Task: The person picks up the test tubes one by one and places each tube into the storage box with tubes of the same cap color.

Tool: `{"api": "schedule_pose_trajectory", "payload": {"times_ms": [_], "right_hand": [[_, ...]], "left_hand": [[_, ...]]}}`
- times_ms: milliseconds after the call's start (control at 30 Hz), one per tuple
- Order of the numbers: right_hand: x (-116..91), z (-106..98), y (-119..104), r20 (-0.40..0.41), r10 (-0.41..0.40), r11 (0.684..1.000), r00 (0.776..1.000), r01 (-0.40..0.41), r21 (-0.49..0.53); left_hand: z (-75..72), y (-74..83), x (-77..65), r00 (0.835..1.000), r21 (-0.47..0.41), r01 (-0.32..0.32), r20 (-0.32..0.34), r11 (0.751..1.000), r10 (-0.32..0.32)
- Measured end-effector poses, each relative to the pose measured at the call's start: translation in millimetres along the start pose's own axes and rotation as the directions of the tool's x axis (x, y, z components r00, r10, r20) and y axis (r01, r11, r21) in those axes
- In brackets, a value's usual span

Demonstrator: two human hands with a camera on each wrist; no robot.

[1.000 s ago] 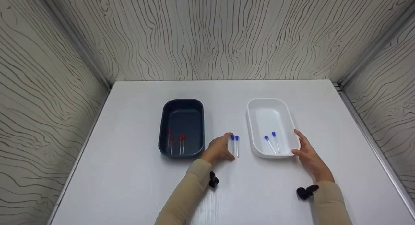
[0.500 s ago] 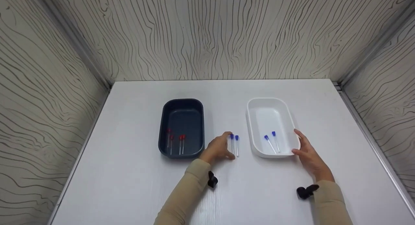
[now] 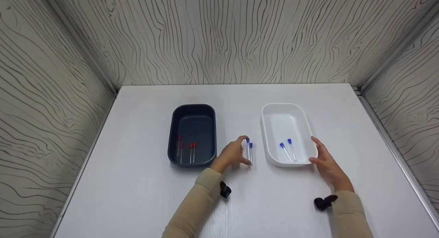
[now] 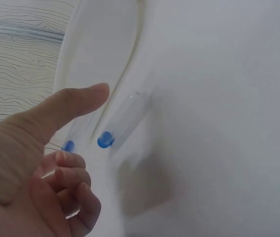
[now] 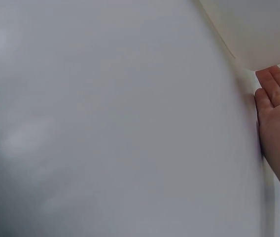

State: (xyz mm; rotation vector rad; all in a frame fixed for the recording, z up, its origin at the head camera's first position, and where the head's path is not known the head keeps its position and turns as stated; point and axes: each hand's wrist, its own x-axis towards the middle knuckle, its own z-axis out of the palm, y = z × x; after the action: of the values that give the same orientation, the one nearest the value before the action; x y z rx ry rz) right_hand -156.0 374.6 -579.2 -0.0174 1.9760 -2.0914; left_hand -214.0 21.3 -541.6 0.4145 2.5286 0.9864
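Note:
My left hand [image 3: 233, 154] pinches a clear test tube [image 3: 248, 149] with a blue cap lengthwise between thumb and fingertips. Beside it, a second blue-capped test tube [image 3: 251, 154] lies on the white table; its cap [image 4: 105, 139] shows plainly in the left wrist view, below the thumb. On the right, my right hand [image 3: 325, 166] rests against the near right corner of a white tray [image 3: 265, 135], thumb and fingertips touching its outside. Straight fingers [image 5: 273, 86] show beside the tray wall in the right wrist view. Two blue-capped tubes [image 3: 291, 150] lie inside that tray.
A dark blue tray [image 3: 193, 109] stands to the left, with several red-capped tubes [image 3: 192, 152] at its near end. Wood-patterned panels [image 3: 219, 35] enclose the back and sides of the table [image 3: 137, 135].
My left hand has taken hold of the left blue-capped test tube and shifted it slightly right and up. My right hand and both trays have stayed in place.

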Motion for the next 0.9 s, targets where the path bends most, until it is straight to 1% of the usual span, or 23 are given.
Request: {"api": "schedule_pose_trajectory", "payload": {"times_ms": [233, 400, 600, 667, 733, 833, 900], "right_hand": [[0.3, 0.5, 0.4, -0.005, -0.013, 1.0, 1.0, 0.013, 0.017], [-0.1, 0.4, 0.3, -0.014, 0.008, 1.0, 1.0, -0.007, 0.027], [1.4, 0.7, -1.0, 0.003, -0.002, 0.998, 1.0, 0.002, 0.058], [0.8, -0.5, -1.7, 0.001, -0.015, 1.0, 1.0, 0.015, 0.022], [-0.9, -1.9, -3.0, -0.02, -0.035, 0.998, 0.999, 0.033, -0.056], [-3.4, -4.7, -5.8, -0.057, -0.078, 0.975, 0.995, 0.065, -0.21], [-4.1, -6.3, -8.2, -0.068, -0.099, 0.957, 0.993, 0.076, -0.281]], "left_hand": [[-4.2, 7.8, -3.1, 0.999, -0.037, -0.042, -0.001, 0.998, 0.042], [-5.2, 11.9, -4.9, 0.998, -0.052, -0.066, -0.001, 0.996, 0.066], [-8.7, 18.9, -7.6, 0.994, -0.06, -0.106, -0.01, 0.993, 0.106], [-9.9, 22.2, -9.3, 0.992, -0.053, -0.123, -0.009, 0.991, 0.122], [-11.6, 25.9, -11.2, 0.99, -0.045, -0.141, -0.01, 0.989, 0.141], [-15.1, 31.3, -13.8, 0.985, -0.046, -0.17, -0.016, 0.984, 0.17], [-17.5, 34.6, -15.0, 0.982, -0.05, -0.19, -0.023, 0.98, 0.189]]}}
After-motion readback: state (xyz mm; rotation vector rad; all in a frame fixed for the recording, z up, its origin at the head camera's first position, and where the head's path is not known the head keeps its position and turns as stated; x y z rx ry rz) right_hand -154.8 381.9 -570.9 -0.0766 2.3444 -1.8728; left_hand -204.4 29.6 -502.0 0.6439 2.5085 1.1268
